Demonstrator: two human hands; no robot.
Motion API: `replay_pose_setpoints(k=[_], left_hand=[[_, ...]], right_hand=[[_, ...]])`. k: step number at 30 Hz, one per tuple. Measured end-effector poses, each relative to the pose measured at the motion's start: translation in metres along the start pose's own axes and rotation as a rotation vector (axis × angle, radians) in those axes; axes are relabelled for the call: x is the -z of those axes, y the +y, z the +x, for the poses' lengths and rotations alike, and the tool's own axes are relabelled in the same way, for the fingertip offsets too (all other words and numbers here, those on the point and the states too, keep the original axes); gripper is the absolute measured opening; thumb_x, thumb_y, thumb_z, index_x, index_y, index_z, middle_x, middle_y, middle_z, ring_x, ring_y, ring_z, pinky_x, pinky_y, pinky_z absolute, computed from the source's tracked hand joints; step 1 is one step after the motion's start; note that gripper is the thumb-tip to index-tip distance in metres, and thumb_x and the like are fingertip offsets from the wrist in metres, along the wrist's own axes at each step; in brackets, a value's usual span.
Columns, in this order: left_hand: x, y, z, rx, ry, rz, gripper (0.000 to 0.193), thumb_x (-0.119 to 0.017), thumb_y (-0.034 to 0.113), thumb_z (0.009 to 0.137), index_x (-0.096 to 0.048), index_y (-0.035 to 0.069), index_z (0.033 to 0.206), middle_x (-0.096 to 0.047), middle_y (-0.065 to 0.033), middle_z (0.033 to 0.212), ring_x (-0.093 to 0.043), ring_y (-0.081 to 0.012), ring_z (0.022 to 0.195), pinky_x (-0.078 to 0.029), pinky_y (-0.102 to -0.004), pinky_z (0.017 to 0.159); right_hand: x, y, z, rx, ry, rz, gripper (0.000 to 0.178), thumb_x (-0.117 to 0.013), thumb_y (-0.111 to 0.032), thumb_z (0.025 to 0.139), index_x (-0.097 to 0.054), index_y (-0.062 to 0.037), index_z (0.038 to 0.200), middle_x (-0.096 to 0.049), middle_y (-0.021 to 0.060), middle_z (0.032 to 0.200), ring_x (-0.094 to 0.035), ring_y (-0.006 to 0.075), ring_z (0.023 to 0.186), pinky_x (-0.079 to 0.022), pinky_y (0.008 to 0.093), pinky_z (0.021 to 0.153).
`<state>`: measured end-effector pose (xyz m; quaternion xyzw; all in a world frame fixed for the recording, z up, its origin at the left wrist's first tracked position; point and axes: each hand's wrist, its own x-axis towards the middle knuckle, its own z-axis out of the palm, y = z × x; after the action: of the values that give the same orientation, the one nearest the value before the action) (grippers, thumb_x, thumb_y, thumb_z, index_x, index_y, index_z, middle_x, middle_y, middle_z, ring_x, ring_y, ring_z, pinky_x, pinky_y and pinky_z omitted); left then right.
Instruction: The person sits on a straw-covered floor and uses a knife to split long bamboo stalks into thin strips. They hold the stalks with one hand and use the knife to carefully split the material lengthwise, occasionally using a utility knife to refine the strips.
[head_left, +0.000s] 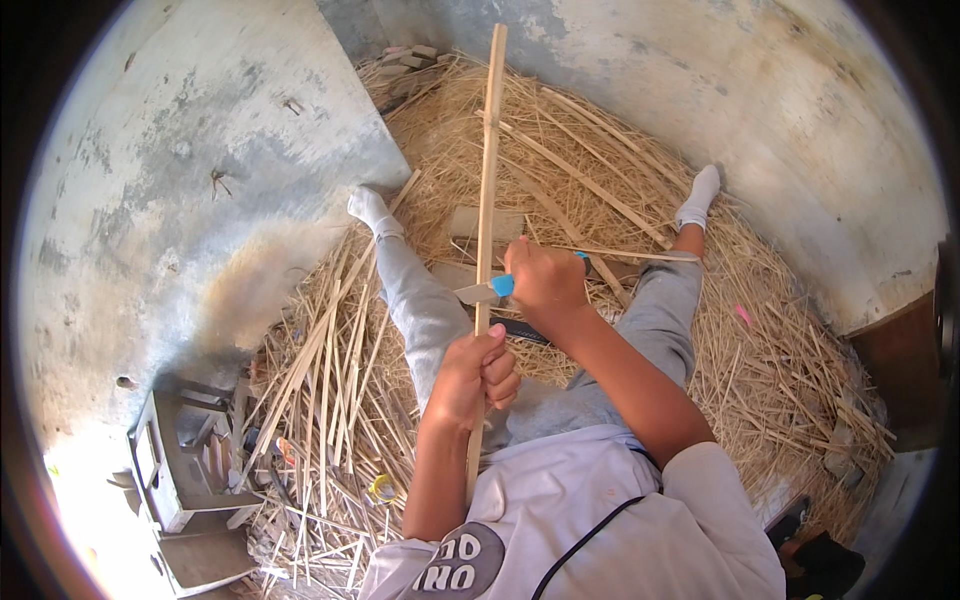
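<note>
A long, pale bamboo strip (488, 170) stands lengthwise in front of me, its lower end running down against my shirt. My left hand (472, 375) is wrapped round its lower part. Just above, my right hand (545, 285) is closed round the handle of a knife (477, 292), whose blue collar shows at the fist. The short, broad blade lies across the strip and touches or overlaps it; whether it has cut in, I cannot tell. Most of the handle is hidden in my fist, with a bit of blue showing on its far side.
My legs in grey trousers (425, 310) stretch out to both sides. Bamboo shavings (790, 370) cover the floor, with a pile of split strips (320, 370) at left. Worn walls (240, 150) stand close on both sides. A wooden box-like frame (185, 460) sits at lower left.
</note>
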<state>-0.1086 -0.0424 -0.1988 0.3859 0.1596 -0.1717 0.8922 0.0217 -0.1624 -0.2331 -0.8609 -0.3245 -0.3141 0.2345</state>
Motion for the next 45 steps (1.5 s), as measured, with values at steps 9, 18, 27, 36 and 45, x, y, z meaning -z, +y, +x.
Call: replay_pose_setpoints(k=[9,18,27,36,45], left_hand=[[-0.018,-0.019,-0.002,0.044,-0.006,0.135,0.043,-0.054,0.031,0.102,-0.032,0.016,0.068,-0.026,0.0044,0.053,-0.025,-0.0087,0.043,-0.02,-0.0278,0.04],[0.017,-0.031,-0.018,-0.037,-0.138,0.307,0.047,-0.035,0.053,0.106,-0.044,0.009,0.091,-0.028,0.0038,0.06,-0.026,-0.0067,0.049,-0.022,-0.0237,0.043],[-0.005,-0.043,-0.035,-0.054,-0.154,0.589,0.05,-0.034,0.048,0.108,-0.053,0.003,0.098,-0.036,0.0026,0.057,-0.032,-0.0072,0.047,-0.027,-0.0241,0.042],[-0.024,-0.052,-0.047,-0.017,-0.069,0.626,0.045,-0.037,0.04,0.109,-0.052,0.002,0.091,-0.04,0.001,0.057,-0.036,-0.0081,0.047,-0.031,-0.025,0.042],[-0.026,-0.053,-0.058,0.014,-0.062,0.762,0.041,-0.039,0.036,0.109,-0.056,0.004,0.089,-0.045,0.0004,0.059,-0.041,-0.0088,0.05,-0.034,-0.0262,0.045]], right_hand=[[0.005,0.095,0.086,-0.529,-0.066,-0.096,0.01,-0.063,-0.013,0.085,-0.066,-0.0033,0.083,-0.066,0.0169,0.07,-0.066,0.038,0.064,-0.051,0.049,0.06],[0.075,0.113,0.052,-0.249,-0.001,0.023,0.012,-0.069,-0.018,0.083,-0.067,-0.0077,0.079,-0.06,0.012,0.057,-0.063,0.0295,0.054,-0.05,0.0429,0.052],[0.084,0.112,0.05,-0.254,-0.089,-0.162,0.012,-0.075,-0.013,0.076,-0.067,-0.0075,0.083,-0.064,0.0113,0.063,-0.065,0.0314,0.059,-0.051,0.0438,0.055],[0.089,0.136,0.064,-0.31,-0.202,-0.349,0.003,-0.07,-0.008,0.079,-0.068,-0.0062,0.078,-0.068,0.0131,0.068,-0.07,0.0296,0.065,-0.053,0.0402,0.054],[0.114,0.256,0.135,-0.711,-0.073,-0.563,0.013,-0.064,-0.011,0.086,-0.073,-0.004,0.08,-0.074,0.0164,0.088,-0.073,0.0325,0.078,-0.058,0.0429,0.065]])
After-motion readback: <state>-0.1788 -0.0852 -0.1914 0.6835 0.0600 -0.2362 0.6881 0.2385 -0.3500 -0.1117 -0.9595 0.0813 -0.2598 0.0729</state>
